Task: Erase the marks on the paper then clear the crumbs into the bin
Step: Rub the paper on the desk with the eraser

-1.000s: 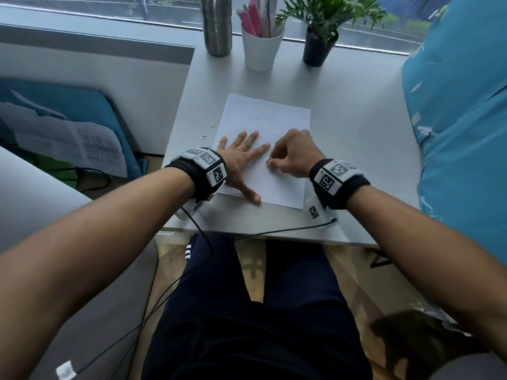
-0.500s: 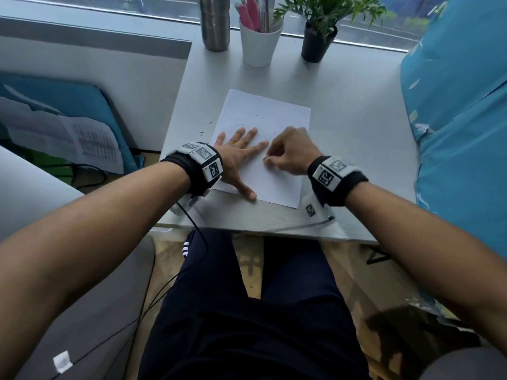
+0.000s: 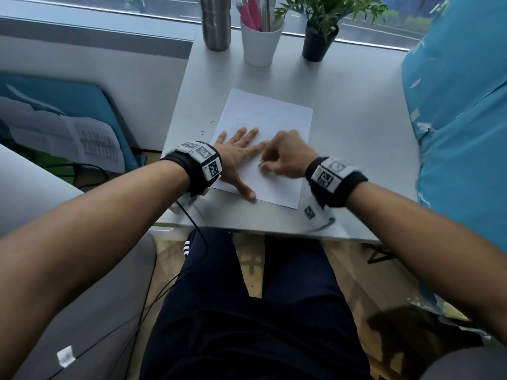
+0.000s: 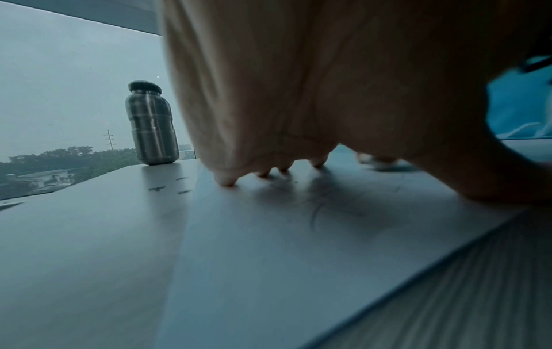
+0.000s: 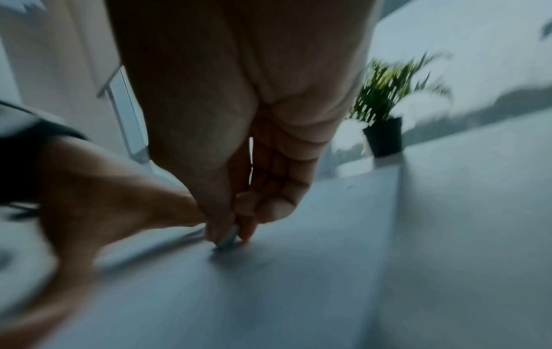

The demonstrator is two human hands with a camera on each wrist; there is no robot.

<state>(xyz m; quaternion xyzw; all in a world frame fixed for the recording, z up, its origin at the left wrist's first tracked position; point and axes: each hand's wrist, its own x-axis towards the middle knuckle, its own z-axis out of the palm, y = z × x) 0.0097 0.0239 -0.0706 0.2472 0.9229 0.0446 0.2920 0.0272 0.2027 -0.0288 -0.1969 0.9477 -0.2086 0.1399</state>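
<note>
A white sheet of paper (image 3: 277, 116) lies on the grey desk (image 3: 356, 149), with faint pencil marks (image 4: 316, 212) near its lower part. My left hand (image 3: 241, 157) lies flat with fingers spread on the sheet's left side, pressing it down. Just to its right, my right hand (image 3: 285, 157) has its fingers curled and pinches a small pale eraser (image 5: 228, 237) against the paper. The right wrist view is blurred by motion. Small dark crumbs (image 3: 207, 127) dot the desk left of the sheet. No bin shows in any view.
At the desk's far edge stand a steel bottle (image 3: 216, 23), a white cup of pens (image 3: 260, 41) and a potted plant (image 3: 318, 37). A blue cushion (image 3: 461, 119) borders the desk on the right. Cables (image 3: 192, 220) hang off the front edge.
My right hand with the eraser has shifted a little over the paper, rubbing beside the left hand's fingertips. The left hand stays pressed flat on the sheet.
</note>
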